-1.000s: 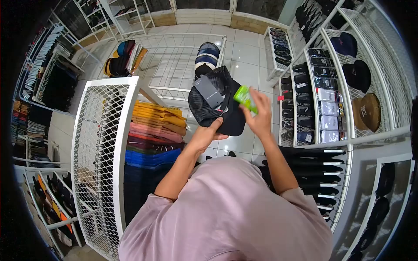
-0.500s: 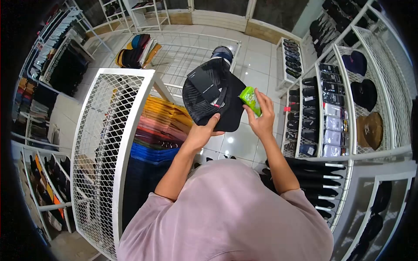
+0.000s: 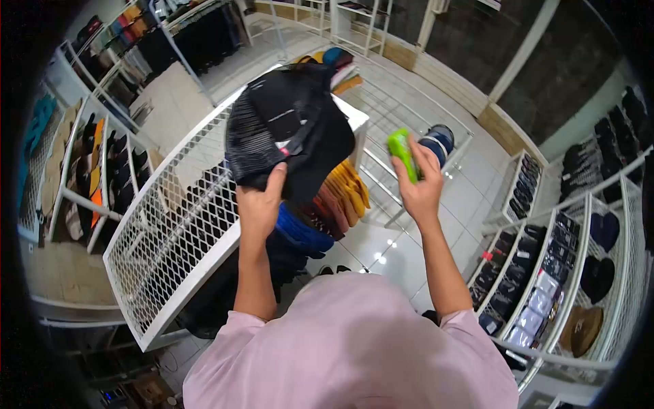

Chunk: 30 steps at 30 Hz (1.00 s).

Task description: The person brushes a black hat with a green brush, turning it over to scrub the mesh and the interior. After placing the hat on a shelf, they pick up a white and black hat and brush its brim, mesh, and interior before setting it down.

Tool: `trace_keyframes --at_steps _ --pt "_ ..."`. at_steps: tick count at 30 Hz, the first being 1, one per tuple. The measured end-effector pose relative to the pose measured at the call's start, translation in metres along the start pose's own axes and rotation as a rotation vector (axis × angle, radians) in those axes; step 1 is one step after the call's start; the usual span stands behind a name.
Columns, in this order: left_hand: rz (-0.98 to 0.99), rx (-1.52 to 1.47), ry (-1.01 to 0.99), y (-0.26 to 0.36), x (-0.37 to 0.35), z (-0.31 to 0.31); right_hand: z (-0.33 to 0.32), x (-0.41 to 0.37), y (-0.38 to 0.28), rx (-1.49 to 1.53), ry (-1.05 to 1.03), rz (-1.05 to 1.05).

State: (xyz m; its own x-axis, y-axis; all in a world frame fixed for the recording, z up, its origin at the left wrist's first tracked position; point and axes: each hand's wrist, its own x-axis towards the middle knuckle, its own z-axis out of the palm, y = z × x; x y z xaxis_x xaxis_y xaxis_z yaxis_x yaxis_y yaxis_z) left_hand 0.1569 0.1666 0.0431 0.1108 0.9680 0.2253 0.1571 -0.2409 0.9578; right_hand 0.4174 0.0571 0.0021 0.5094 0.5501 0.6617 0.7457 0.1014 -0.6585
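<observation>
My left hand (image 3: 262,204) grips a black cap (image 3: 317,160), thumb on top near a small red tag. The cap is turned so its strap side shows, with a dark card-like label (image 3: 274,109) across it. It is held above the white mesh rack. Apart from it on the right, my right hand (image 3: 424,187) is closed round a small bright green packet (image 3: 403,153); its print is too blurred to read.
Beneath the cap stands a white mesh rack (image 3: 174,273) with folded clothes in several colours (image 3: 340,198). A low wire table (image 3: 381,95) bears more caps (image 3: 334,58). On the right, shelves hold packaged goods (image 3: 538,300) and hats (image 3: 582,327).
My view has turned left. The cap has moved left over the mesh rack, and the green packet is now farther from its brim. Both hands keep their hold.
</observation>
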Motion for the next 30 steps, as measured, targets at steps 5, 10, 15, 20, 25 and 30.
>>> trace_keyframes --at_steps 5,10,15,20,25,30 --pt "0.117 0.056 0.171 -0.017 0.01 -0.052 0.117 0.048 0.01 -0.02 -0.303 -0.226" --pt "-0.169 -0.154 0.102 -0.018 0.009 -0.063 0.185 0.063 0.007 -0.053 -0.421 -0.267" --pt "-0.295 -0.088 -0.073 -0.039 0.02 -0.069 0.189 0.058 0.013 -0.043 -0.439 -0.269" --pt "-0.03 -0.285 -0.027 -0.034 0.027 -0.021 0.107 0.039 -0.005 0.481 -0.293 0.132" --pt "-0.116 -0.482 -0.294 -0.019 0.019 0.05 0.036 -0.036 -0.008 0.812 -0.292 0.364" --pt "-0.168 -0.567 -0.472 0.019 -0.02 0.139 -0.025 -0.053 0.003 0.867 0.127 0.512"
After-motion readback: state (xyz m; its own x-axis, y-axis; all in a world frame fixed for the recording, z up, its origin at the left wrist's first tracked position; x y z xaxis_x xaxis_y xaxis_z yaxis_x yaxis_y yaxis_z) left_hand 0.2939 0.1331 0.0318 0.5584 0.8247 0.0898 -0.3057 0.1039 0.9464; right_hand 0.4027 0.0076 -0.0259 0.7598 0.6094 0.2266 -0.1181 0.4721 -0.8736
